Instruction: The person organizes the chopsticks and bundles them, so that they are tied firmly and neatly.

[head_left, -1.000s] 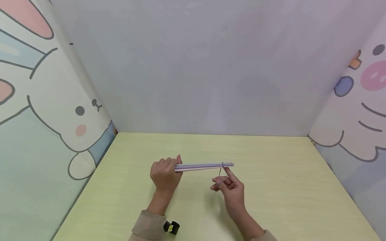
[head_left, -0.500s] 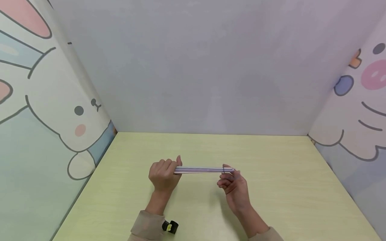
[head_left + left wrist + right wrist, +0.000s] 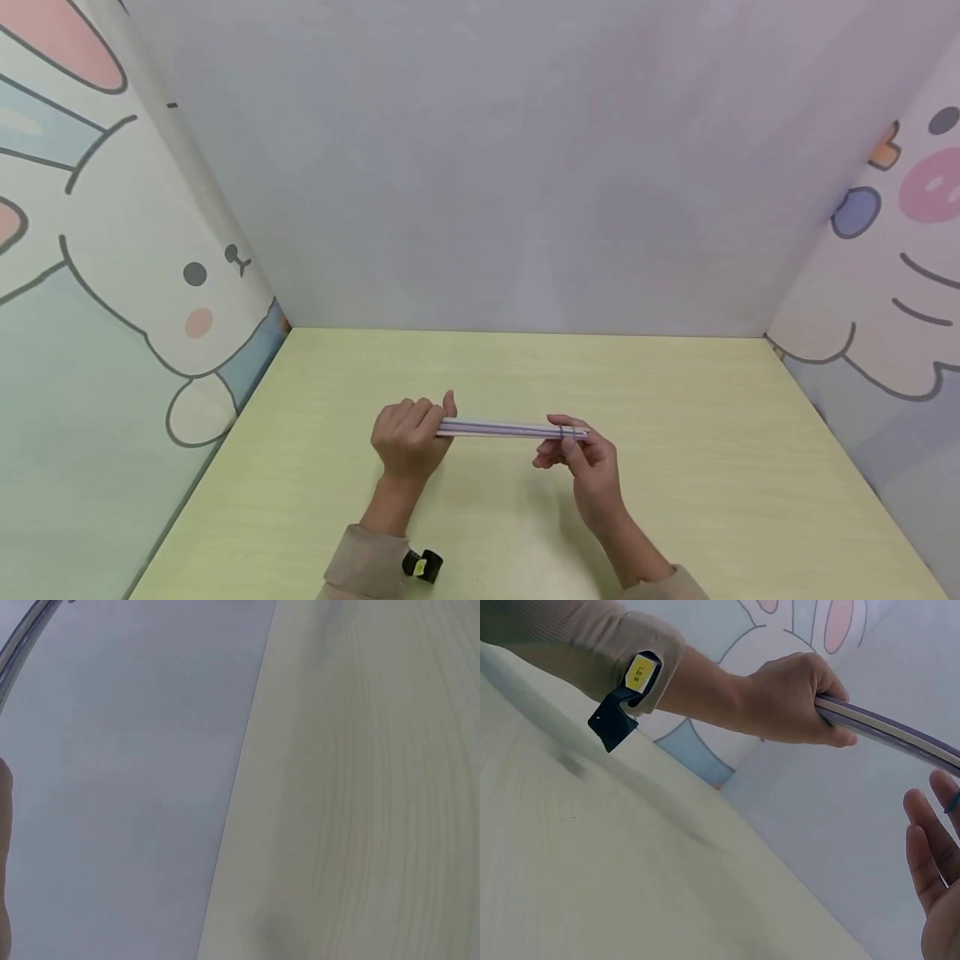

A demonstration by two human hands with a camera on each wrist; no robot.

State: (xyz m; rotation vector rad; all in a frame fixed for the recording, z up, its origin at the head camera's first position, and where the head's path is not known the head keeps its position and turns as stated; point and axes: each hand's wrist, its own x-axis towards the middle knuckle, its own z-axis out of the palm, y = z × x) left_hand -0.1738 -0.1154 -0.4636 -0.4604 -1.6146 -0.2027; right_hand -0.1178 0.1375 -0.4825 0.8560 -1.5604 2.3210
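In the head view, my left hand (image 3: pixel 408 433) grips the left end of a bundle of slim white and purple sticks (image 3: pixel 495 428), held roughly level above the table. My right hand (image 3: pixel 596 475) is at the bundle's right end, thumb in front and index finger behind. There it pinches a thin dark rubber band (image 3: pixel 561 431) that goes round the sticks. In the right wrist view, a teal piece of the band (image 3: pixel 952 802) lies against a finger, and the other fingers are loosely bent. The left wrist view catches only a bit of the sticks (image 3: pixel 21 645).
A pale yellow wooden table (image 3: pixel 712 467) lies beneath both hands. A plain grey wall (image 3: pixel 525 167) stands behind it, with cartoon-printed panels (image 3: pixel 135 250) on both sides. A black strap with a yellow label (image 3: pixel 422 567) is on the left sleeve.
My right hand has risen from below the sticks to their right end, its thumb now in front. The hanging loop of band has gone up against the bundle. The left hand keeps its grip.
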